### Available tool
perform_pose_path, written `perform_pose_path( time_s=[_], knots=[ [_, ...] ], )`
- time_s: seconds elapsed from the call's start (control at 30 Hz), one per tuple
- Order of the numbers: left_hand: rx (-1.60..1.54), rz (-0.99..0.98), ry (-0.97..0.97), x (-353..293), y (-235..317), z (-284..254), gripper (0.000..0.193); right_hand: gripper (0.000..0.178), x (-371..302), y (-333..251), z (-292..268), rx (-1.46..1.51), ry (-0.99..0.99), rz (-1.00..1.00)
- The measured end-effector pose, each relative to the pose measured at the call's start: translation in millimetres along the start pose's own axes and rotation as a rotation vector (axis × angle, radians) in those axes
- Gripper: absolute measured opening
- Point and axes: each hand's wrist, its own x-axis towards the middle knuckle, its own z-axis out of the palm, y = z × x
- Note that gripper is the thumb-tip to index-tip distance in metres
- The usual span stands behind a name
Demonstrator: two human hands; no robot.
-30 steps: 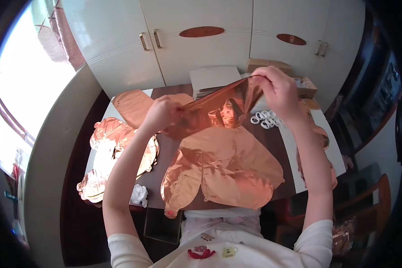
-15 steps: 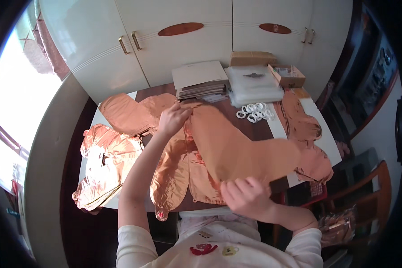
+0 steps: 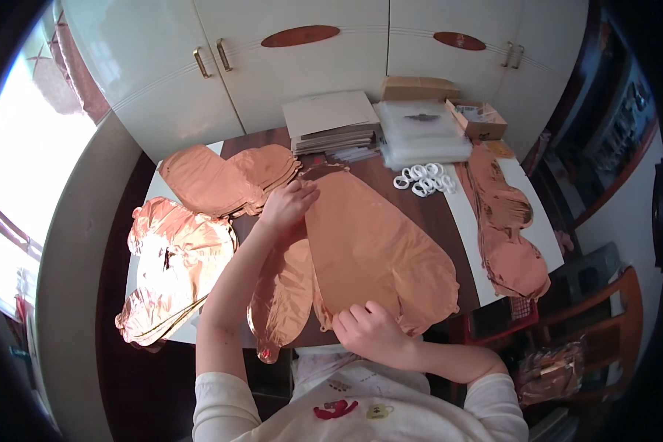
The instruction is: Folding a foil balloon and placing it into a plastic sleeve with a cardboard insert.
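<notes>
A flat rose-gold foil balloon (image 3: 376, 250) lies across the middle of the table, wide at its near end, with a creased right lobe. My right hand (image 3: 372, 335) is closed on its near edge, fingers curled over the foil. At its far left side my left hand (image 3: 291, 205) pinches the edge, the fingertips partly hidden. Beneath and to the left, another flat foil balloon (image 3: 281, 295) reaches down to the table's near edge. Close to my left hand is a stack of matte foil balloons (image 3: 214, 180). Shinier crumpled foil balloons (image 3: 180, 258) lie under my left forearm's side.
Behind stand a pile of grey cardboard sheets (image 3: 331, 114), a stack of clear plastic bags (image 3: 423, 136) and a small open box (image 3: 479, 118). White ribbon rolls (image 3: 425, 179) lie in front. More foil balloons (image 3: 504, 228) line the right edge. A wooden chair (image 3: 630, 324) stands at right.
The balloon in my hands has come down from a raised, tilted position onto the table, and its right lobe has swung nearer and left. My right hand has moved left; my left hand slightly nearer.
</notes>
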Motion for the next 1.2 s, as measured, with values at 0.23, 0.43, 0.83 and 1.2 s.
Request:
perform_pose_path(
  time_s=[0.23,0.43,0.83,1.2],
  knots=[
    [0.034,-0.231,-0.014,-2.5,7.5,-16.1,0.056,0.01,-2.2,-7.7,20.6,0.031,-0.041,0.024],
    [-0.155,-0.404,-0.245,-8.3,48.4,-18.7,0.059,0.012,-0.4,-11.3,28.9,0.06,-0.052,0.055],
    [-0.231,-0.369,-0.336,-27.9,92.4,-19.4,0.079,0.014,-3.8,-18.3,39.3,0.059,0.006,0.086],
    [-0.25,-0.352,-0.358,-24.0,92.3,-19.3,0.077,0.015,-5.2,-17.8,43.0,0.049,0.042,0.08]
  ],
)
